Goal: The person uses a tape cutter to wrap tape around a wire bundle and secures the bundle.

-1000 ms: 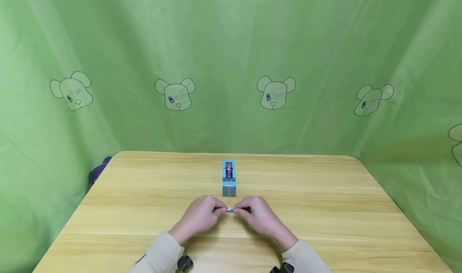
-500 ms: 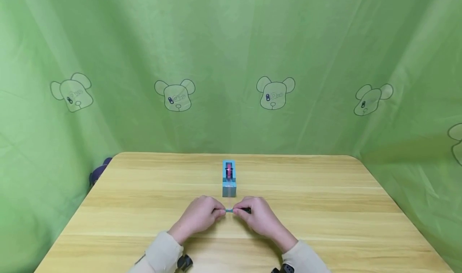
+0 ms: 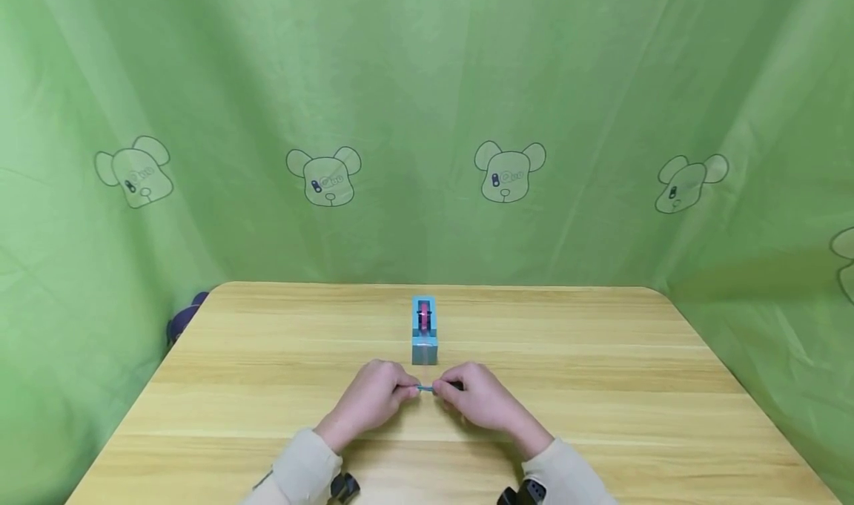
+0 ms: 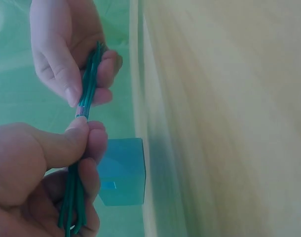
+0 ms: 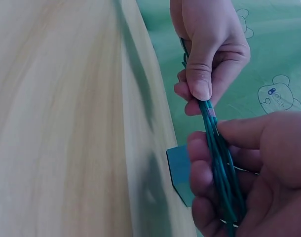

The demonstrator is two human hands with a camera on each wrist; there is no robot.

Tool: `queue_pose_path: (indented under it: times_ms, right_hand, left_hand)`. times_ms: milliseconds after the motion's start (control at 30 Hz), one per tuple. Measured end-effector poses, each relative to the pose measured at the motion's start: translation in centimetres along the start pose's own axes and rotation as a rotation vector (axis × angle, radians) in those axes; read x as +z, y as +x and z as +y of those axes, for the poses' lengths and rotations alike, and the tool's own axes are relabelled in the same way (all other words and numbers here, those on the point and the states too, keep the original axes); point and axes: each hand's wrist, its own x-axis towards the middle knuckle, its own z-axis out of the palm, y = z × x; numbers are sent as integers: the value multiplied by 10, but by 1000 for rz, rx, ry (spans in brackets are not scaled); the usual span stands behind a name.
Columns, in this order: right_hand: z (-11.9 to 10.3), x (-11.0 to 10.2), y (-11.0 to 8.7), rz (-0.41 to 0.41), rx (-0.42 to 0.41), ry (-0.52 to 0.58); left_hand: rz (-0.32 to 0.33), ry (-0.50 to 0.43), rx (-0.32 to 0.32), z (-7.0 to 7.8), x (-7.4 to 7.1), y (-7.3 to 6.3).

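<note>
Both hands hold one bundle of thin green cords [image 5: 222,170] level between them, just in front of a blue tape dispenser [image 3: 424,352]. My left hand [image 3: 373,397] pinches the left part between thumb and fingers. On the right part, my right hand [image 3: 477,397] grips in the same way, its fingers curled under the strands. Loose cord ends stick out past the left fingers in the left wrist view. A narrow band of clear tape [image 4: 82,109], pinkish there, wraps the bundle at the gap between the hands. From the dispenser a faint clear strip runs toward the bundle.
A pink tape roll [image 3: 424,317] sits in the dispenser's slot. The wooden table [image 3: 600,357] spreads around the hands, with a green curtain [image 3: 427,82] printed with bear heads behind it. Something purple [image 3: 181,321] shows beyond the table's left edge.
Both hands keep their hold on the cords and stay in nearly the same place. The fingers shift slightly along the bundle, and the dispenser has not moved.
</note>
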Motion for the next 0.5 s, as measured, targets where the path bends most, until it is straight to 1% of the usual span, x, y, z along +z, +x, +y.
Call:
queue_pose_path:
  times_ms: [167, 333, 500]
  right_hand:
    - [1, 1, 0, 51, 3, 2]
    - [3, 4, 0, 107, -24, -29]
    - [5, 7, 1, 160, -60, -59]
  left_hand:
    - [6, -9, 0, 0, -1, 0]
    - [21, 41, 5, 0, -2, 1]
    - [9, 64, -14, 1, -3, 1]
